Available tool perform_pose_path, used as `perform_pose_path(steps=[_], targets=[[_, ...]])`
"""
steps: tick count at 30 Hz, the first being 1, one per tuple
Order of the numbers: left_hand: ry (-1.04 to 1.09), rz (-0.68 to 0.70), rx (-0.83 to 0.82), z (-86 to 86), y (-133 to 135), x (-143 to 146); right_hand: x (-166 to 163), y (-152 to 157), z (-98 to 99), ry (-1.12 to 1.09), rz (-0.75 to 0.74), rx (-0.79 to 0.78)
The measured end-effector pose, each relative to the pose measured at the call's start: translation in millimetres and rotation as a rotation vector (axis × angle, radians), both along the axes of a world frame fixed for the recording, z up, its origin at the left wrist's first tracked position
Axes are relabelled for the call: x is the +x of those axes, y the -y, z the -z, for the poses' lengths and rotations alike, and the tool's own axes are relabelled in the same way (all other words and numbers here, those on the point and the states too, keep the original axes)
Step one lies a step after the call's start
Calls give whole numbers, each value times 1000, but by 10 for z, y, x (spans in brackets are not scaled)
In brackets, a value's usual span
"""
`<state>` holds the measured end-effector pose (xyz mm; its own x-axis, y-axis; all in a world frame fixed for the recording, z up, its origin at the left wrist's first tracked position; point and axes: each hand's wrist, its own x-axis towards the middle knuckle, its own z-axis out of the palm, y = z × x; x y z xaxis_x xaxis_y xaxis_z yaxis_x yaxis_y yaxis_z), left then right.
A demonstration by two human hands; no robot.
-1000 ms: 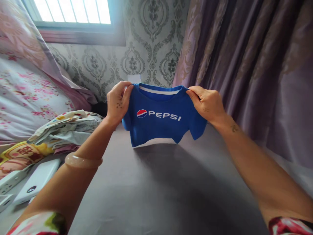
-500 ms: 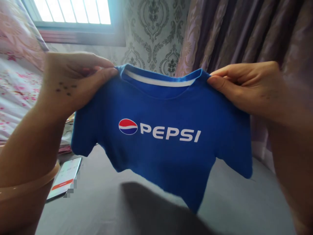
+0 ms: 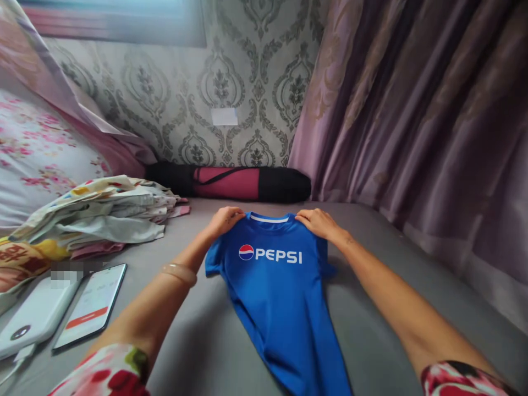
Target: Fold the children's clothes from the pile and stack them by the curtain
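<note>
A blue short-sleeved T-shirt (image 3: pixel 276 297) with a PEPSI print stretches away from me over the grey bed sheet (image 3: pixel 383 341), its print facing up. My left hand (image 3: pixel 227 220) pinches the shirt at the shoulder left of the neckline. At the opposite shoulder, my right hand (image 3: pixel 319 223) grips the cloth between thumb and fingers. The collar with its white inner band lies between the two hands. The lower part of the shirt narrows in folds toward me, and its hem runs out of view at the bottom.
On the left lie a pile of folded clothes (image 3: pixel 111 214), a phone (image 3: pixel 93 302) with a lit screen, and a white power bank (image 3: pixel 37 313) with a cable. A black and dark-red roll bag (image 3: pixel 231 184) rests against the wall. Purple curtains (image 3: pixel 412 110) hang on the right.
Both hands have moved the T-shirt forward and down, from held up close before me to low over the bed. The view has tilted downward, showing the roll bag and clothes pile.
</note>
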<state>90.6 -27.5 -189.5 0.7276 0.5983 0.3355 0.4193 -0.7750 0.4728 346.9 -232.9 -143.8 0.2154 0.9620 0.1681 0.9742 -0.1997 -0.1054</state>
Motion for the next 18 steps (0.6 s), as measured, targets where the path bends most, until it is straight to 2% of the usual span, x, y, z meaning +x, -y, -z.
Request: perform_pose_path(steps=[1, 3, 6, 8, 11, 15, 18], targets=[[-2, -2, 4, 95, -12, 42, 29, -26, 105, 16, 30, -15], [20, -7, 23, 174, -18, 92, 88, -43, 215, 22, 64, -4], [115, -39, 115, 40, 15, 101, 155, -4, 133, 31, 85, 105], [224, -75, 211, -171, 74, 75, 156, 56, -55, 69, 91, 224], [407, -136, 346, -584, 228, -12, 62, 188, -450, 168, 88, 434], [619, -193, 537, -1153, 534, -236, -204, 444, -1016, 317, 30, 691], [726, -229, 670, -1490, 807, -474, -439, 684, -1372, 404, -44, 827]])
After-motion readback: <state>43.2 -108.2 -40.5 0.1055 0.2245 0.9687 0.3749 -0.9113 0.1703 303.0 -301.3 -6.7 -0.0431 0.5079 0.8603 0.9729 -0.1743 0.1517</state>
